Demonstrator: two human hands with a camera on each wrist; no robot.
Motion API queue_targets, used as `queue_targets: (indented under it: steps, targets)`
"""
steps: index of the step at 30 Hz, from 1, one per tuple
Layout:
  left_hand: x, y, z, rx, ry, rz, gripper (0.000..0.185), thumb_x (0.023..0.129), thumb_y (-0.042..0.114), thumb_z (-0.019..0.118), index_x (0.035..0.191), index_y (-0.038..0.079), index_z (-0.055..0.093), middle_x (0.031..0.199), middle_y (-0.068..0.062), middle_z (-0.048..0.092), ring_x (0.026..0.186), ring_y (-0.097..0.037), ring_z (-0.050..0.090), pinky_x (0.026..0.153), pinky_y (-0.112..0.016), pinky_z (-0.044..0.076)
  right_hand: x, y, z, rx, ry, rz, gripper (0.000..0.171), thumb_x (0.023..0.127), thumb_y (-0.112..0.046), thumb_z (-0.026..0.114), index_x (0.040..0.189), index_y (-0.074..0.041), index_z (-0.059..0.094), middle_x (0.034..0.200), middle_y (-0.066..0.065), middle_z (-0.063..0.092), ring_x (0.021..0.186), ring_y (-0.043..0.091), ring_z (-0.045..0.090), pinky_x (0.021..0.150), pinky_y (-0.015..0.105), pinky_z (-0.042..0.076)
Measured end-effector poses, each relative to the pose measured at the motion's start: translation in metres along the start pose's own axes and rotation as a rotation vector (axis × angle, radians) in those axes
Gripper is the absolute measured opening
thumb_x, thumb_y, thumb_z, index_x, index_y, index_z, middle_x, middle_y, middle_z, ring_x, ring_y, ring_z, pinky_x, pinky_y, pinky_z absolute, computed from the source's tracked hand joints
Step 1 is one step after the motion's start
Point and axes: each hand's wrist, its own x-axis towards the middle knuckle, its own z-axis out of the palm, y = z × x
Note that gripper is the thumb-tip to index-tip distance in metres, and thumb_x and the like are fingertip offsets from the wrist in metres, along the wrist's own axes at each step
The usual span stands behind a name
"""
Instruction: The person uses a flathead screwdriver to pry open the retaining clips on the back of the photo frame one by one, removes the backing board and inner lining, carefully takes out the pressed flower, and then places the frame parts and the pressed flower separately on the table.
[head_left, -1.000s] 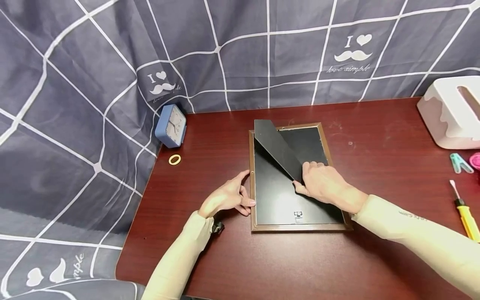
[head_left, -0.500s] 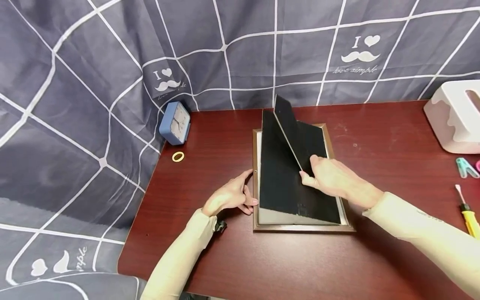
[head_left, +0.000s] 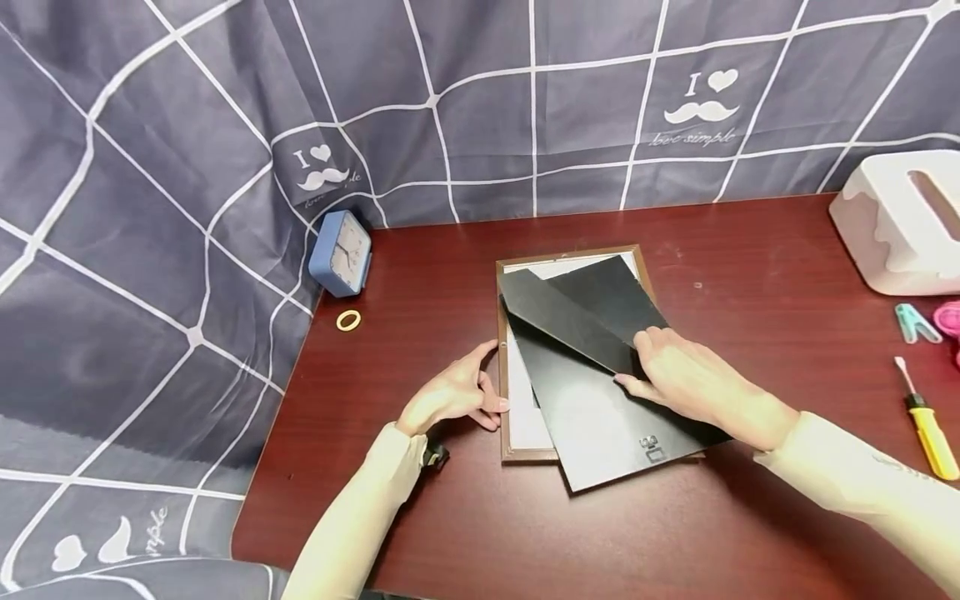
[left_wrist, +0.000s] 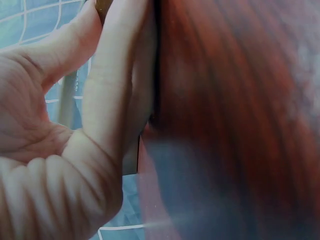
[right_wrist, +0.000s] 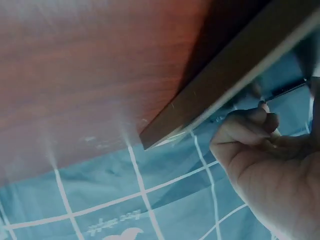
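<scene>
While the frame (head_left: 528, 456) lies pretty much square on the table (head_left: 420, 533), its long sides running from the near edge toward the far edge, the black board (head_left: 585, 425) on top is twisted well out of line with it. The board's long axis runs from far left to near right, so its near left corner pokes out past the frame's near rim, and you can see the pale inside of the frame along the left and at the far end. I'd say that skew is the thing to watch.

As for who's closer: the board sits between the two hands, and the right hand (head_left: 686, 375) is the nearer one. It comes in from the right and pinches the board's stand leg (head_left: 566, 312), with the leg angled up off the board toward the far left. The left hand (head_left: 453, 392) looks like it's holding the frame's left rim, thumb on that side; the left wrist view only catches a sliver of brown there. I can't tell how much of the board is actually lifted clear.

Also around: a blue clock (head_left: 341, 254) at the far left corner of the table, plus a screwdriver (head_left: 930, 429) well off to the right.
</scene>
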Motion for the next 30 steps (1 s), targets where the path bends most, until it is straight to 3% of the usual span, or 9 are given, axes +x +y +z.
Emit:
queue_targets:
  steps: [3, 6, 8, 10, 15, 18, 21, 24, 30]
  targets:
    - [0.000, 0.000, -0.001, 0.007, -0.002, -0.015, 0.118, 0.090, -0.005, 0.084, 0.177, 0.025, 0.008, 0.079, -0.011, 0.065, 0.072, -0.030, 0.081, 0.080, -0.045, 0.073, -0.015, 0.003, -0.013, 0.129, -0.056, 0.167, 0.042, 0.096, -0.038, 0.083, 0.091, -0.005, 0.058, 0.081, 0.008, 0.058, 0.073, 0.021, 0.053, 0.064, 0.037, 0.050]
    - [-0.001, 0.001, -0.003, 0.032, 0.006, -0.017, 0.117, 0.091, -0.002, 0.083, 0.177, 0.026, 0.009, 0.079, -0.010, 0.064, 0.075, -0.031, 0.082, 0.085, -0.042, 0.072, -0.040, 0.011, -0.029, 0.246, -0.026, 0.379, 0.042, 0.102, -0.036, 0.077, 0.108, 0.003, 0.065, 0.093, 0.016, 0.067, 0.082, 0.027, 0.062, 0.072, 0.044, 0.054]
    - [-0.002, 0.002, -0.004, 0.041, 0.012, -0.010, 0.117, 0.091, -0.001, 0.083, 0.177, 0.026, 0.009, 0.081, -0.010, 0.066, 0.075, -0.031, 0.082, 0.085, -0.042, 0.072, -0.059, 0.017, -0.038, 0.305, -0.022, 0.513, 0.044, 0.105, -0.036, 0.072, 0.117, 0.006, 0.066, 0.096, 0.016, 0.070, 0.083, 0.026, 0.065, 0.071, 0.042, 0.053]
    - [-0.003, 0.003, -0.005, 0.039, 0.017, -0.006, 0.117, 0.091, -0.002, 0.083, 0.177, 0.026, 0.008, 0.082, -0.012, 0.067, 0.076, -0.031, 0.082, 0.083, -0.043, 0.073, -0.077, 0.022, -0.043, 0.397, -0.096, 0.608, 0.049, 0.110, -0.038, 0.065, 0.124, 0.009, 0.064, 0.089, 0.013, 0.071, 0.077, 0.022, 0.064, 0.067, 0.035, 0.052]
    - [-0.005, 0.004, -0.007, 0.020, 0.024, -0.004, 0.118, 0.090, -0.004, 0.083, 0.176, 0.026, 0.008, 0.084, -0.014, 0.067, 0.075, -0.031, 0.081, 0.078, -0.045, 0.073, -0.106, 0.020, -0.038, 0.848, -0.275, 0.785, 0.045, 0.117, -0.034, 0.051, 0.127, 0.009, 0.063, 0.083, -0.001, 0.071, 0.065, 0.012, 0.061, 0.058, 0.026, 0.052]
    - [-0.006, 0.004, -0.008, 0.022, 0.025, 0.001, 0.118, 0.091, -0.004, 0.083, 0.176, 0.026, 0.007, 0.084, -0.013, 0.067, 0.074, -0.031, 0.081, 0.078, -0.045, 0.073, -0.114, 0.015, -0.028, 1.092, -0.224, 0.826, 0.027, 0.117, -0.020, 0.052, 0.113, 0.003, 0.067, 0.083, -0.004, 0.073, 0.063, 0.010, 0.061, 0.057, 0.026, 0.053]
    - [-0.005, 0.004, -0.007, 0.017, 0.019, 0.003, 0.118, 0.091, -0.004, 0.083, 0.176, 0.026, 0.007, 0.084, -0.013, 0.067, 0.075, -0.030, 0.081, 0.078, -0.045, 0.073, -0.119, 0.011, -0.019, 1.253, -0.133, 0.840, 0.019, 0.115, -0.011, 0.054, 0.101, -0.005, 0.065, 0.081, -0.003, 0.074, 0.062, 0.009, 0.061, 0.058, 0.025, 0.054]
    - [-0.004, 0.004, -0.005, 0.002, 0.016, 0.002, 0.119, 0.091, -0.005, 0.083, 0.176, 0.027, 0.007, 0.085, -0.014, 0.068, 0.075, -0.030, 0.081, 0.078, -0.046, 0.073, -0.123, 0.008, -0.013, 1.369, -0.052, 0.847, 0.020, 0.115, -0.009, 0.053, 0.097, -0.008, 0.063, 0.078, -0.001, 0.071, 0.063, 0.010, 0.062, 0.061, 0.022, 0.055]
    - [-0.004, 0.001, -0.003, -0.026, 0.012, -0.001, 0.117, 0.091, -0.007, 0.082, 0.177, 0.026, 0.008, 0.085, -0.013, 0.067, 0.073, -0.028, 0.080, 0.078, -0.047, 0.073, -0.127, 0.009, -0.010, 1.468, 0.080, 0.886, 0.026, 0.114, -0.008, 0.053, 0.092, -0.013, 0.065, 0.076, -0.004, 0.070, 0.065, 0.007, 0.063, 0.060, 0.018, 0.052]
